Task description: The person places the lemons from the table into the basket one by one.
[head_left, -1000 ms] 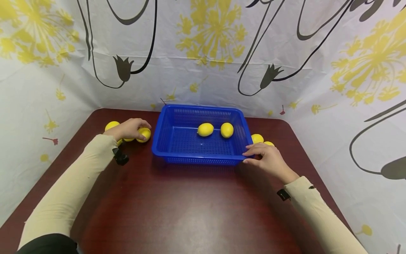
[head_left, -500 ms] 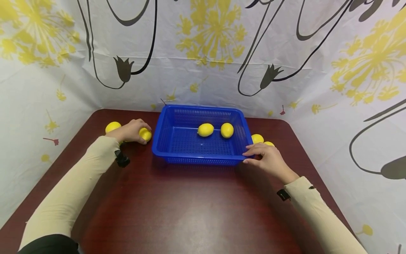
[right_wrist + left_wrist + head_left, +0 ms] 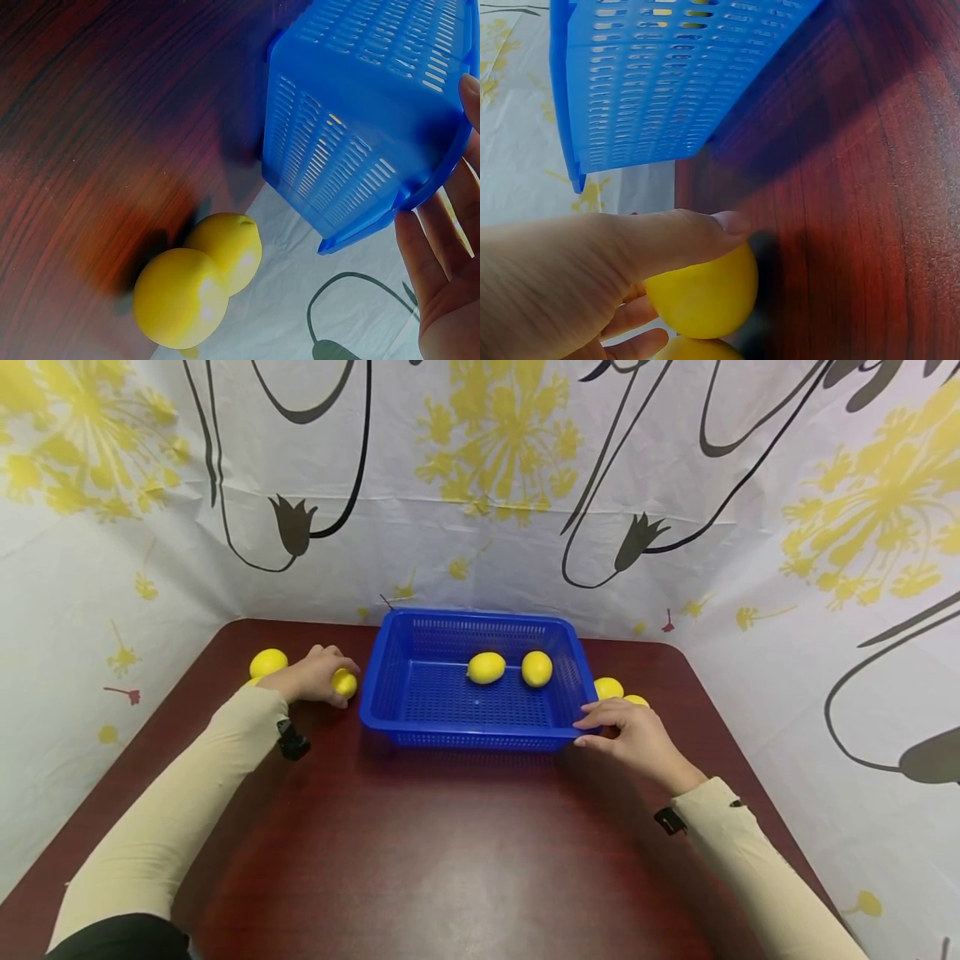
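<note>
Two lemons (image 3: 486,667) lie in our blue basket (image 3: 480,729) on the bench (image 3: 450,835); left of it, our left grip (image 3: 313,677) is clamped on another lemon (image 3: 345,683), while our right grip (image 3: 633,733) pinches its rim.

From here the left hand (image 3: 318,675) covers part of the gripped lemon (image 3: 345,683), and its wrist hides most of a low lemon (image 3: 256,681). The left wrist view's lower edge slices through a neighbouring lemon (image 3: 697,350), its upper edge through the blue basket (image 3: 652,90). The right hand (image 3: 633,735) screens the underside of the outer lemon (image 3: 637,700). Both sleeves (image 3: 172,802) are cut off at the head view's bottom.
</note>
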Demonstrator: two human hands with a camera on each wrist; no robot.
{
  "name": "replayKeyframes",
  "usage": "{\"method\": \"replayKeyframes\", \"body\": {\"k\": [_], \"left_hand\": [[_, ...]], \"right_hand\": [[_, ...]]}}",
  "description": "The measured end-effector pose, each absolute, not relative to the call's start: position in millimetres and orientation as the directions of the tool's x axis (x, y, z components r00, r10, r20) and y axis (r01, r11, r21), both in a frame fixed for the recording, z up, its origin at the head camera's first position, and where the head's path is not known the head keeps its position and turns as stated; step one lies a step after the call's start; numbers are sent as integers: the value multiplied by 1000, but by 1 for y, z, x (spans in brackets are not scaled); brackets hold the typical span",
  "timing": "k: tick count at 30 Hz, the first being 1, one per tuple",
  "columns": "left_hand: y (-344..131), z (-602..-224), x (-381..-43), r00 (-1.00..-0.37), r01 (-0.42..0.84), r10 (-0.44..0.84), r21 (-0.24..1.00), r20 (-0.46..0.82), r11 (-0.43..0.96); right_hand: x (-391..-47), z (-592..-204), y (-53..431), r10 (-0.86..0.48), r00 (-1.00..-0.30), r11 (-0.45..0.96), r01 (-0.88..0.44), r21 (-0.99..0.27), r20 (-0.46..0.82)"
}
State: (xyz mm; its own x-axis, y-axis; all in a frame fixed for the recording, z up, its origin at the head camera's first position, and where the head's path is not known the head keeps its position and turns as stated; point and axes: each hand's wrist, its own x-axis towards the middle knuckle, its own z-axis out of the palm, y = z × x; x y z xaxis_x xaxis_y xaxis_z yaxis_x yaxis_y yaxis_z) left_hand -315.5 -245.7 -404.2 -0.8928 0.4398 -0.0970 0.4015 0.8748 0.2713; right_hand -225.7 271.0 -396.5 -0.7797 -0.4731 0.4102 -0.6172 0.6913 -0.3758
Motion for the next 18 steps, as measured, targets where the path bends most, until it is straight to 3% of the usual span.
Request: {"method": "replayKeyframes", "body": {"k": [18], "left_hand": [[-236,-407,-310,-914,377,397,193,-79,906]], "right_hand": [[-227,-398,272,-471,-776,689,-621,-374,420]]}}
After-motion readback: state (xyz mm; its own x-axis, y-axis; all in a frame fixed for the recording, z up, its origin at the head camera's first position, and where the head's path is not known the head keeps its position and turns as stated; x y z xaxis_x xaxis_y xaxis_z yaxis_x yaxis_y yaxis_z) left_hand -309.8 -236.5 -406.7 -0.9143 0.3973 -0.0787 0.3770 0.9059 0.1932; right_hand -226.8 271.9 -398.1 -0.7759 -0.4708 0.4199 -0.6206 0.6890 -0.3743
